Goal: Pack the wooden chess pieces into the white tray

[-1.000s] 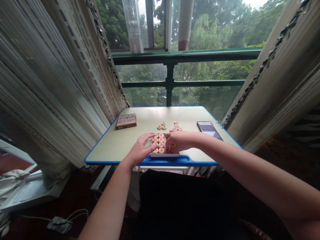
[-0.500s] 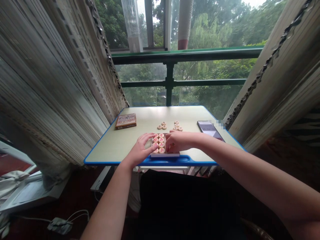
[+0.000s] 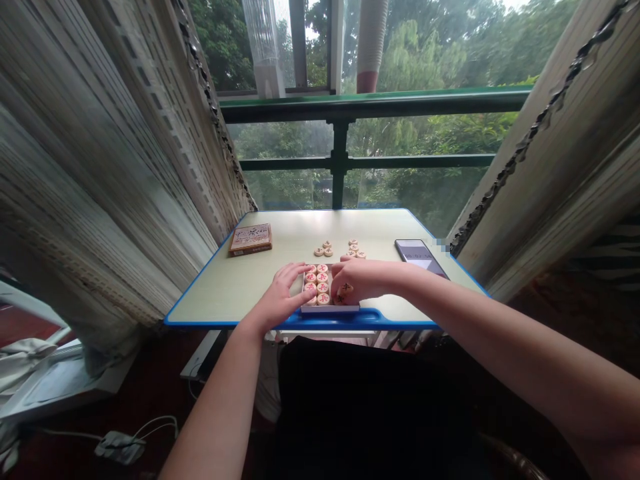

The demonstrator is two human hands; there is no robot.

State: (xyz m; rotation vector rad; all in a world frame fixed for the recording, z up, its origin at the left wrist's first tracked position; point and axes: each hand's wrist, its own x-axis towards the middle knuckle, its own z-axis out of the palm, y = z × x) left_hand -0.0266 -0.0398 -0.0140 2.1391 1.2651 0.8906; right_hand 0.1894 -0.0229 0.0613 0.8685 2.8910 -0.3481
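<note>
An open shallow white box [image 3: 345,309] at the table's near edge holds round xiangqi pieces. Red-marked pieces [image 3: 323,289] fill its left side in two columns. My left hand [image 3: 280,293] lies along the box's left edge, fingers spread, with the thumb over the nearer red pieces. Inside the right side of the box, my right hand [image 3: 360,277] has its fingers curled down on a xiangqi piece [image 3: 346,289] with a black mark. Another black-marked piece [image 3: 340,300] shows just below it. The right fingertips are largely hidden.
Beyond the box, two small groups of pieces, a left group [image 3: 324,251] and a right group [image 3: 353,249], rest on the table [image 3: 215,293]. A printed box [image 3: 251,239] is at the left; a phone [image 3: 420,257] lies at the right. Curtains and a green railing [image 3: 375,103] surround the table.
My right hand has shifted slightly within the box, and a second black-marked piece now shows under its fingers. My left hand keeps its place. The view has tilted a little.
</note>
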